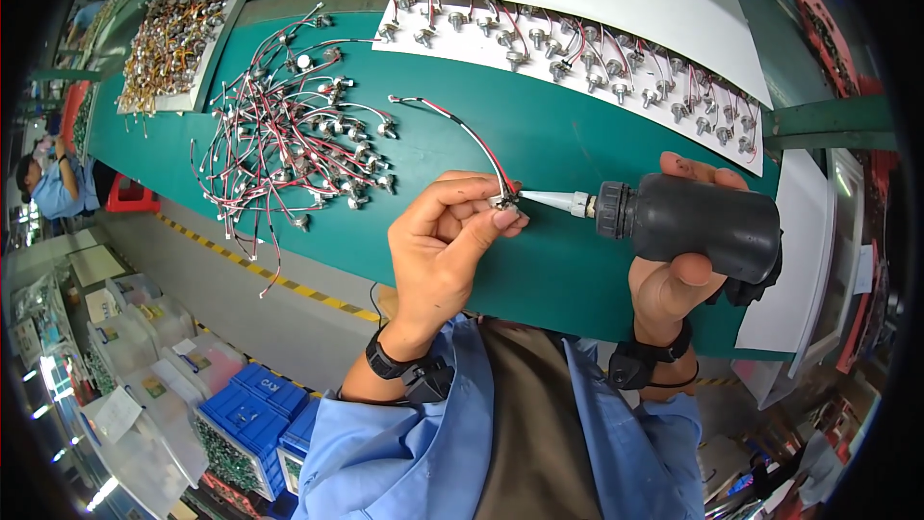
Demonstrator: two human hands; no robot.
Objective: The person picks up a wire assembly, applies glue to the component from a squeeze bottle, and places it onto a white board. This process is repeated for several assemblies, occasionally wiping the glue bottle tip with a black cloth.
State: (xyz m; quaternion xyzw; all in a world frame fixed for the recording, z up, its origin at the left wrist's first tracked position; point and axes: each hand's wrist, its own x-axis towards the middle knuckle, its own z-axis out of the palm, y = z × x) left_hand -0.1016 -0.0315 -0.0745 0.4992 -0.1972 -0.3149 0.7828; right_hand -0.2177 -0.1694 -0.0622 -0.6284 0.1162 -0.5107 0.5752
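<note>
Toward the left end of the green tabletop (568, 274) lies a tangled heap of silver metal components with red, white and black wires (298, 140). Rightward, above the tabletop and inward of its near edge, the left hand (438, 255) pinches one small silver wired component (500, 201) at its fingertips. The right hand (664, 289) grips a black plastic bottle (707, 221), its pale tapered nozzle (553, 200) pointing at that component's right side.

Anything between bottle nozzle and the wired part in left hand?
Nothing visible: the pale nozzle of the black bottle in the right hand reaches up to the wired part in the left hand; contact is unclear.
</note>
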